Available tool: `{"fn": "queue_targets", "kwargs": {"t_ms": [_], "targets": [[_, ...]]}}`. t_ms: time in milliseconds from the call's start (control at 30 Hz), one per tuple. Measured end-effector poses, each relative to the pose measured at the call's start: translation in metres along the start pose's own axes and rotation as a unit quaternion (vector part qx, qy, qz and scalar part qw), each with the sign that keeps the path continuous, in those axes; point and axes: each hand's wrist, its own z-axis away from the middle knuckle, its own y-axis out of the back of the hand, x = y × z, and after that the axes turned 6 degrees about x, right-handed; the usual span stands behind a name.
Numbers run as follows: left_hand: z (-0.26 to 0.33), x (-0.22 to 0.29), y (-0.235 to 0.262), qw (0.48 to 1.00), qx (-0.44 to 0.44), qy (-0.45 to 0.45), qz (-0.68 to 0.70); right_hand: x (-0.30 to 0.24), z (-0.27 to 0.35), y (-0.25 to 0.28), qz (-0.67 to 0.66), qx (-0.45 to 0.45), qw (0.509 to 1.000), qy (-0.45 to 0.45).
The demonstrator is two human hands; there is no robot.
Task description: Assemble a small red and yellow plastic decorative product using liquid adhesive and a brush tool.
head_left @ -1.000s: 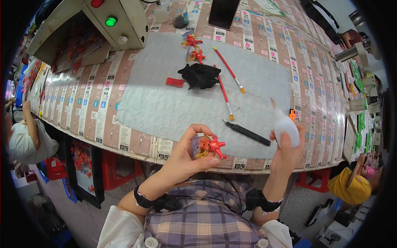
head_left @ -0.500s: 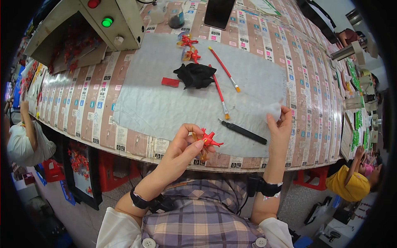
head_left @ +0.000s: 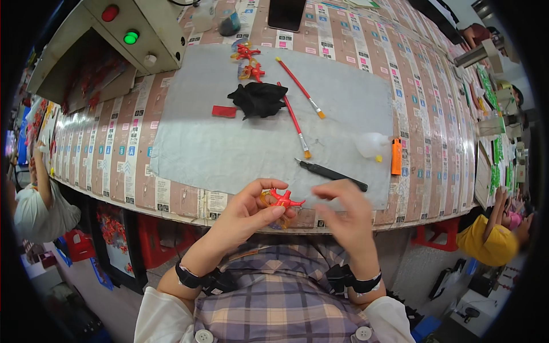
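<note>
My left hand (head_left: 251, 208) is closed on a small red toy figure (head_left: 286, 198) with clear yellow-orange parts, held over the table's near edge. My right hand (head_left: 346, 208) is just to the right of the figure. Its fingers are smeared by motion, and I cannot tell whether anything is between them. Beyond it lies a black craft knife (head_left: 333, 174). A whitish translucent rounded thing (head_left: 372, 144) with a yellow tip rests farther right, beside an orange lighter (head_left: 396, 156).
On the grey cloth (head_left: 189, 148) lie two red paintbrushes (head_left: 301, 87), a black crumpled cloth (head_left: 257, 100), a red strip (head_left: 223, 111) and two more red figures (head_left: 251, 71). A machine box (head_left: 131, 34) with a green light stands far left; a phone (head_left: 286, 14) lies at the back.
My right hand has left the whitish rounded thing and moved left to beside the figure. The orange lighter now shows. My left hand keeps its hold on the figure; the view has shifted slightly.
</note>
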Motion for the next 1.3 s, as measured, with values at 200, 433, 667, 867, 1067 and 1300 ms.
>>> {"fn": "queue_targets", "kwargs": {"t_ms": [200, 433, 667, 867, 1067, 1300], "targets": [[0.003, -0.001, 0.005, 0.999, -0.007, 0.042, -0.008, 0.003, 0.006, -0.015, 0.004, -0.049, 0.998, 0.037], [0.0, -0.007, 0.006, 0.998, -0.042, 0.038, -0.004, 0.004, 0.007, -0.016, 0.032, -0.068, 0.995, 0.063], [-0.003, 0.009, 0.016, 0.988, -0.074, 0.123, -0.056, 0.007, 0.003, -0.005, -0.001, -0.116, 0.992, 0.054], [-0.009, 0.009, 0.028, 0.976, -0.121, 0.155, -0.088, 0.006, 0.001, -0.004, -0.004, -0.16, 0.985, 0.066], [-0.011, 0.008, 0.029, 0.976, -0.119, 0.159, -0.093, 0.012, -0.003, -0.001, 0.004, -0.192, 0.98, 0.061], [-0.014, 0.011, 0.02, 0.974, -0.102, 0.158, -0.123, 0.013, -0.002, -0.002, 0.027, -0.201, 0.977, 0.065]]}}
